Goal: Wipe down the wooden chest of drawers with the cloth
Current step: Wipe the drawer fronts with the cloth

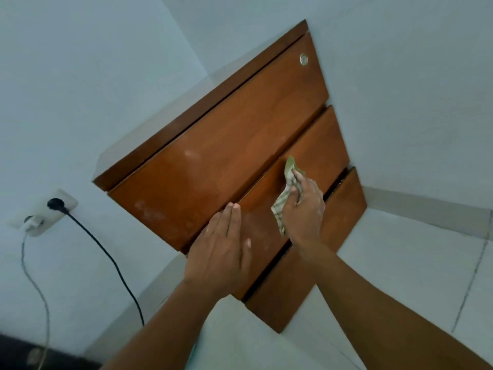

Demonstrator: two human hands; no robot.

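Both arms stretched forward. Left hand (222, 252) flat, fingers straight, on the middle drawer (312, 153) front. Right hand (302, 209) grasps the cloth (283, 200), pressing it against that drawer.

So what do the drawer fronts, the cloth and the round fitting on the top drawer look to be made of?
Drawer fronts: reddish-brown wood or wood veneer with a smooth semi-gloss finish; grain streaks and soft reflections show, solid or veneer unclear. Cloth: thin woven fabric, green and pale stripes, crumpled under the right hand. Round fitting: shiny silver metal, probably a lock.
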